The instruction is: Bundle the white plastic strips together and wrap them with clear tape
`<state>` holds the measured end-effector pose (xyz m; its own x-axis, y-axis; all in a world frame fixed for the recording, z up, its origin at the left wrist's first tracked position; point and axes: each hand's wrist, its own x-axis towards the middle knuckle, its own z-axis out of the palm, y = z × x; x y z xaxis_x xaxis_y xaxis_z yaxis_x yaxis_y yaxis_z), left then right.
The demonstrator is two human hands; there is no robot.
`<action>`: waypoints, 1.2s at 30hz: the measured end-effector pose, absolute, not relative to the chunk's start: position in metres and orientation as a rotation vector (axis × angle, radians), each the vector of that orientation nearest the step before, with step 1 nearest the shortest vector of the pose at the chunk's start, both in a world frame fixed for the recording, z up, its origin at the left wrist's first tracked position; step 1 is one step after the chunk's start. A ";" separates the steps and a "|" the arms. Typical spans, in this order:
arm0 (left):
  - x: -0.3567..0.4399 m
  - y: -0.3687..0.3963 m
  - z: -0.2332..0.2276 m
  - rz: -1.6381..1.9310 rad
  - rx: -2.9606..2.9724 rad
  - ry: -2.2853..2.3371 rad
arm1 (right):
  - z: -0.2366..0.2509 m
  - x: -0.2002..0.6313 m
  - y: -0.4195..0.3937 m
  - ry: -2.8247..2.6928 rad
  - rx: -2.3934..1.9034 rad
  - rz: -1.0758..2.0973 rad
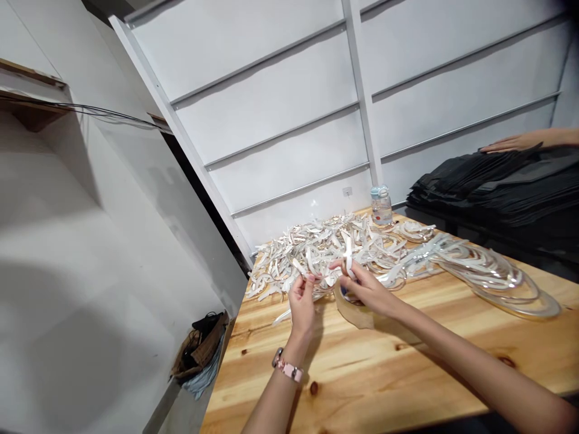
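Both of my hands are over a wooden table (pixel 271 355), at the near edge of a heap of white and clear strips (pixel 289 250). My left hand (pixel 302 304), with a watch on its wrist, pinches the end of a white strip (pixel 298 268) between thumb and fingers. To its right, my right hand (pixel 368 289) is closed on another white strip (pixel 348 250) that stands up from the fingers; the forefinger points left. Just beneath the right hand sits a roll of tape (pixel 350 313), partly covered by it.
Bundled clear strips in long loops (pixel 502 277) lie on the right of the table. A water bottle (pixel 381 205) stands at the back against white panelling. Far right, another person's hand (pixel 511 143) rests on a black stack (pixel 488 187). A filled bag (pixel 199 349) is on the floor, left.
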<state>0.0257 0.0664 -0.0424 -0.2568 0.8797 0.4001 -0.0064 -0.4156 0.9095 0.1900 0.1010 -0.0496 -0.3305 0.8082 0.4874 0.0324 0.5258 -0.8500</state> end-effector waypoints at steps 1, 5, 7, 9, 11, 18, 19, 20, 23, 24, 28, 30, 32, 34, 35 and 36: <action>0.024 0.067 -0.041 1.779 1.313 1.136 | -0.048 0.191 0.100 -1.673 -0.691 0.979; 0.022 0.065 -0.039 1.760 1.376 1.181 | -0.046 0.189 0.101 -1.577 -0.659 1.094; 0.023 0.063 -0.040 1.703 1.481 1.180 | -0.046 0.187 0.101 -1.590 -0.634 1.166; 0.025 0.061 -0.039 1.659 1.559 1.178 | -0.045 0.185 0.100 -1.584 -0.629 1.179; 0.026 0.060 -0.040 1.645 1.595 1.179 | -0.044 0.184 0.098 -1.566 -0.644 1.109; 0.021 0.054 -0.050 1.552 2.487 1.393 | -0.052 0.187 0.094 -1.724 -0.593 1.012; 0.018 0.053 -0.052 1.533 2.704 1.405 | -0.056 0.188 0.095 -1.767 -0.588 0.945; 0.016 0.053 -0.053 1.521 2.872 1.396 | -0.060 0.189 0.097 -1.811 -0.581 0.862; 0.008 0.053 -0.055 1.517 3.107 1.372 | -0.072 0.192 0.103 -1.906 -0.559 0.555; 0.007 0.053 -0.056 1.513 3.132 1.378 | -0.075 0.193 0.105 -1.910 -0.552 0.437; 0.005 0.054 -0.057 1.456 3.158 1.434 | -0.081 0.196 0.107 -1.920 -0.474 0.140; 0.006 0.054 -0.057 1.463 3.153 1.438 | -0.080 0.196 0.105 -1.950 -0.416 0.111; 0.006 0.053 -0.057 1.478 3.141 1.415 | -0.077 0.194 0.103 -1.959 -0.364 0.097; 0.006 0.053 -0.057 1.494 3.132 1.387 | -0.075 0.193 0.100 -1.952 -0.336 0.087; 0.006 0.052 -0.057 1.508 3.134 1.377 | -0.075 0.192 0.099 -1.938 -0.333 0.083; 0.006 0.052 -0.056 1.534 3.142 1.366 | -0.075 0.191 0.099 -1.924 -0.338 0.081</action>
<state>0.0058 0.0518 -0.0564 0.4553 0.3190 0.8312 0.7888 -0.5775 -0.2104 0.1906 0.0986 -0.0754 -0.3342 0.2720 0.9024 0.1954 0.9566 -0.2159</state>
